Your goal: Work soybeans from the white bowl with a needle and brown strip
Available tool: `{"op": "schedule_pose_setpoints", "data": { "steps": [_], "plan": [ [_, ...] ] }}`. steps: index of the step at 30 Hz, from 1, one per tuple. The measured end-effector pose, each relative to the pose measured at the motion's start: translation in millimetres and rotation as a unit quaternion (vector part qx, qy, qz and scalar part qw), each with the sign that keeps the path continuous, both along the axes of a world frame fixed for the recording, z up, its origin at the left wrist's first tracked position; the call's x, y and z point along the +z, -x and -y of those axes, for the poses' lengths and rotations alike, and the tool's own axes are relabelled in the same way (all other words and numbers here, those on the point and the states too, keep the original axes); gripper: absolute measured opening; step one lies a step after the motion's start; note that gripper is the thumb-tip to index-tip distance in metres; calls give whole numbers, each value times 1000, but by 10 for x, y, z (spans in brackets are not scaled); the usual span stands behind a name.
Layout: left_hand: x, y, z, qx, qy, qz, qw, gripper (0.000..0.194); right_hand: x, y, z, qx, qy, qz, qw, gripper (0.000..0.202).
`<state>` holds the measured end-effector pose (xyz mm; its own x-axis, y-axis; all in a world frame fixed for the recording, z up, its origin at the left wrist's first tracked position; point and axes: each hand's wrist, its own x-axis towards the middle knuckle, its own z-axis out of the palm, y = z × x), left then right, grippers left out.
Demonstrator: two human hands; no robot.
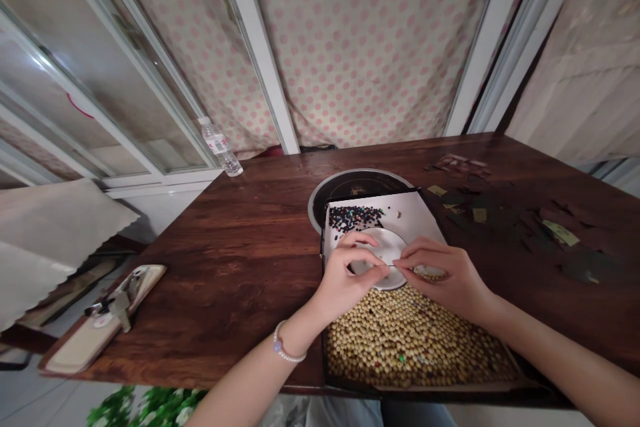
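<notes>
Over a small white dish [395, 240], my left hand [345, 270] and my right hand [447, 273] meet almost fingertip to fingertip. Each is closed in a pinch of thumb and forefinger. A thin line shows between the fingertips, too fine to name. The dish sits in a shallow dark-edged tray [407, 202] with a pale lining. Many gold-coloured beads [400, 340] fill the near part of the tray, with a green bead [401, 358] among them. Dark beads [355, 215] with some coloured ones lie in its far left corner.
A round black plate [360, 180] lies partly under the tray on the wooden table [240, 240]. Dark scraps and yellowish labels [560, 233] spread along the right. A water bottle [220, 147] stands at the far left edge; keys [117, 307] lie on the near left corner.
</notes>
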<state>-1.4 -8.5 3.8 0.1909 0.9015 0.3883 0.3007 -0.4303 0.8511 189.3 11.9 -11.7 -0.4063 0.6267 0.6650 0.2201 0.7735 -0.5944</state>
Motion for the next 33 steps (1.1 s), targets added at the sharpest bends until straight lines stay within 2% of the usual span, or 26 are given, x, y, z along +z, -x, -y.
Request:
{"op": "schedule_pose_setpoints", "data": {
  "steps": [2, 5, 6, 9, 11, 12, 13, 15, 17, 19, 20, 26, 30, 33],
  "plan": [
    [24, 12, 0, 0, -23, -40, 999, 4, 21, -11, -11, -14, 21, -6, 1000, 10],
    [81, 92, -43, -7, -27, -86, 996, 36, 26, -36, -47, -37, 56, -12, 998, 10],
    [100, 139, -73, -1, -25, -90, 996, 41, 17, -44, -63, -45, 67, -15, 997, 10],
    [133, 335, -190, 64, -19, -126, 990, 20, -31, -59, -114, -66, 94, -23, 993, 9],
    [135, 478, -255, 115, 12, -170, 979, 16, -64, -62, -143, -74, 103, -27, 992, 9],
    [133, 541, -273, 121, 38, -196, 972, 16, -77, -63, -153, -75, 107, -28, 991, 9],
    [131, 594, -280, 102, 64, -228, 966, 19, -88, -63, -161, -75, 110, -28, 991, 10],
    [130, 659, -264, 30, 119, -296, 947, 38, -102, -63, -170, -74, 115, -27, 990, 11],
    [124, 669, -229, -29, 156, -347, 924, 70, -110, -62, -172, -74, 118, -25, 990, 11],
    [105, 644, -197, -40, 159, -364, 917, 95, -115, -59, -169, -74, 122, -24, 990, 11],
    [89, 627, -187, -33, 149, -363, 919, 100, -117, -58, -166, -73, 124, -23, 989, 11],
    [-3, 580, -174, -23, 127, -397, 909, 95, -120, -48, -150, -67, 136, -14, 988, 11],
    [13, 583, -168, -11, 131, -413, 901, 99, -115, -42, -139, -67, 136, -11, 988, 10],
    [53, 582, -162, -10, 130, -409, 903, 93, -105, -36, -133, -64, 131, -10, 989, 12]
  ]
}}
